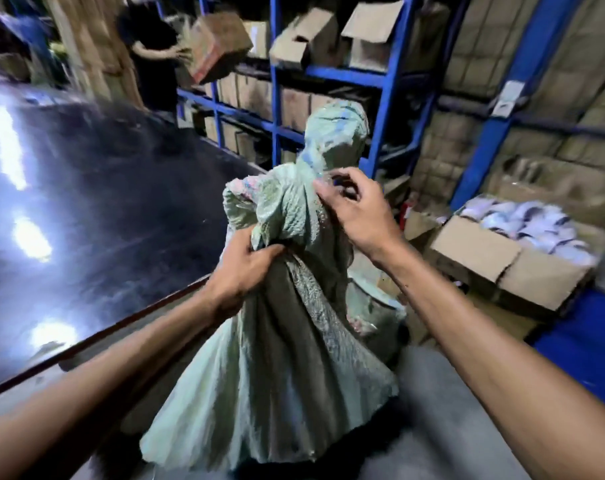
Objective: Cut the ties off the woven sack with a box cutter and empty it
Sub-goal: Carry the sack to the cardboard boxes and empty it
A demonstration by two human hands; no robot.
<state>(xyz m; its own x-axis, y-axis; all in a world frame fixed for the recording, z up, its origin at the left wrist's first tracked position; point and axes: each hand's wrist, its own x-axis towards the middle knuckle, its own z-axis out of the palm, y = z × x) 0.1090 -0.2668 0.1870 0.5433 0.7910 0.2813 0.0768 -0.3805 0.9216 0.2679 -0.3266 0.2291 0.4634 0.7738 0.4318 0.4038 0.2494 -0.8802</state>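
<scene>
A storeroom with blue shelving [387, 81] full of cardboard boxes fills the background, and a dark glossy worktop [103, 202] stretches away beside it. The pale green woven sack [277, 341] stands at the near edge of the worktop, its lower part flaring out wide toward the camera and its upper part gathered into a bunched neck that rises in front of the shelving. The left hand [242, 271] is closed tight around the gathered neck of the sack, fingers wrapped into the folds. The right hand [353, 209] is half open just beside the sack's upper bunch, fingers curled and spread, fingertips touching or nearly touching the fabric; it grips nothing that can be made out. To the right of the sack, an open cardboard box [502, 265] holds white bundled items. Behind the sack, beyond the worktop, another person [152, 57] in dark clothes handles a carton [218, 43] near the shelving.
</scene>
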